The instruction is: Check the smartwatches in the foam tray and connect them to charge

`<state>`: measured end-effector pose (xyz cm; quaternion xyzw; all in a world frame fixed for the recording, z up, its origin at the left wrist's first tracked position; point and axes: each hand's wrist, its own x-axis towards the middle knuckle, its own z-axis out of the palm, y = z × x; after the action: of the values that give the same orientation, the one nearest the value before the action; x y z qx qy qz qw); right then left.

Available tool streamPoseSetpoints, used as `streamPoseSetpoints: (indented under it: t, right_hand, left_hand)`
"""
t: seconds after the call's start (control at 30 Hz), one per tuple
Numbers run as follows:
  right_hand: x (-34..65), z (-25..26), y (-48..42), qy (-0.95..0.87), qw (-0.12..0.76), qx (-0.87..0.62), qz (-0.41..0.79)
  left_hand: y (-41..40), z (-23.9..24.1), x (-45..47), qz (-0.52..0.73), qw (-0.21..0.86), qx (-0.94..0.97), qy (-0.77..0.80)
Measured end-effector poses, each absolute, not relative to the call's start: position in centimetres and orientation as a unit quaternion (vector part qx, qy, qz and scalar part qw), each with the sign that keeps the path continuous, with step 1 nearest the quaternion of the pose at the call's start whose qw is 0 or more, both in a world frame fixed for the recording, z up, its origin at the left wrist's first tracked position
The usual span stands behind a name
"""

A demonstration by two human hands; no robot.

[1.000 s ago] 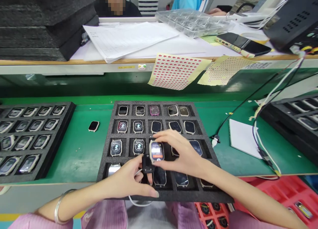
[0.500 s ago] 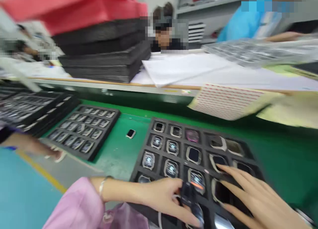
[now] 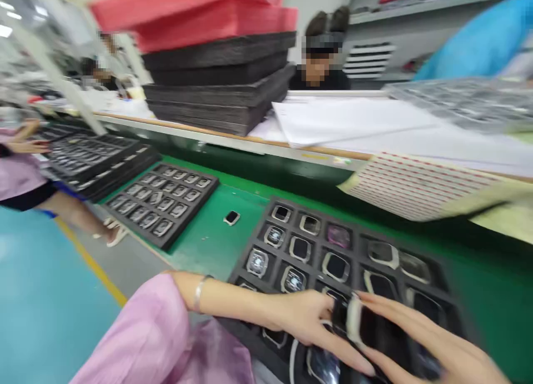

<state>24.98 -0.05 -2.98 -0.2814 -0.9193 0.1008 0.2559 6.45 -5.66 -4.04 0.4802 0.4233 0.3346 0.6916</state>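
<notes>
My left hand [image 3: 306, 320] reaches across the near edge of a black foam tray [image 3: 250, 249] and is closed on a small black clip [image 3: 339, 316] with a white cable [image 3: 293, 357]. My right hand [image 3: 420, 339] comes in from the right. Its fingers are wrapped round a pale-rimmed watch body [image 3: 361, 324] held right against the clip. The tray's pockets hold several watch bodies, some with lit screens, such as one watch [image 3: 257, 262]. The picture is blurred by head motion.
One loose watch [image 3: 231, 217] lies on the green belt. A second filled tray [image 3: 166, 198] lies to the left, with more behind it. Stacked black and red foam trays [image 3: 216, 84], papers [image 3: 345, 117] and a sticker sheet [image 3: 416, 184] sit on the raised shelf. A co-worker's leg [image 3: 70, 212] is at left.
The view has swung left and lower. My right hand, which lay spread over the tray half a second ago, now grips a watch against the clip in my left hand.
</notes>
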Motion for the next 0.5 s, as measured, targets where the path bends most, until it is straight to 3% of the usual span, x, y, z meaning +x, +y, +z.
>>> streamPoseSetpoints:
  t: [0.2,0.5]
  right_hand:
    - [26.6,-1.2,-2.8,-0.922,0.162,-0.289,0.199]
    - [26.8,-1.3,-3.5,-0.906,0.193,-0.293,0.237]
  left_hand:
    - [-7.0,-5.0,6.8,0.319,0.749,0.437,0.383]
    - [-7.3,-4.7,7.2,0.338,0.742,0.455,0.357]
